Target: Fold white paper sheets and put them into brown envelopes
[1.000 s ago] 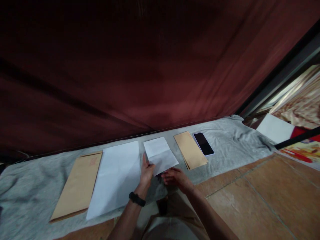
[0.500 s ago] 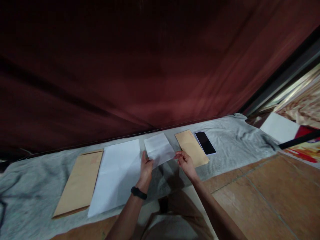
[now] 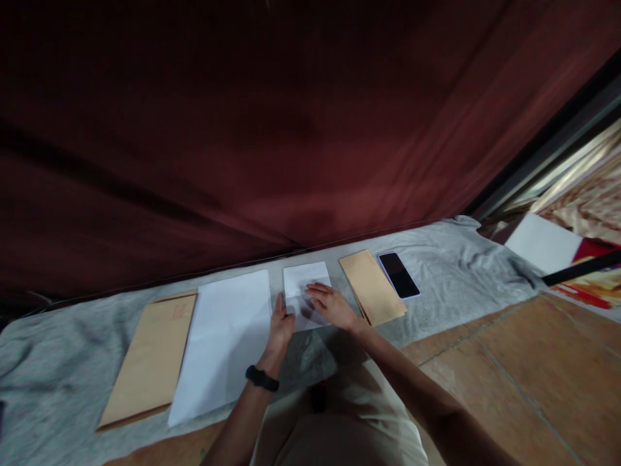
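A white sheet of paper (image 3: pixel 306 274), folded small, lies on a grey cloth in front of me. My left hand (image 3: pixel 280 329), a dark band on its wrist, grips the paper's lower left edge, thumb on top; its other fingers are partly hidden. Across the right half of the sheet lies my right hand (image 3: pixel 332 305), fingers stretched out and pointing left, pressing on the surface. To the left is a larger stack of white paper (image 3: pixel 228 336). Brown envelopes (image 3: pixel 371 285) rest to the right.
Larger brown envelopes (image 3: pixel 150 362) lie at the far left of the grey cloth (image 3: pixel 456 272). A phone (image 3: pixel 398 275) sits beyond the right-hand envelopes. A dark red curtain (image 3: pixel 310 142) hangs along the back; tiled floor (image 3: pixel 524 362) borders the cloth at the right.
My right hand has moved left from the paper's right corner onto its surface, fingers now straightened. The paper has become narrower and lies squarer. My left hand stays at its left edge.
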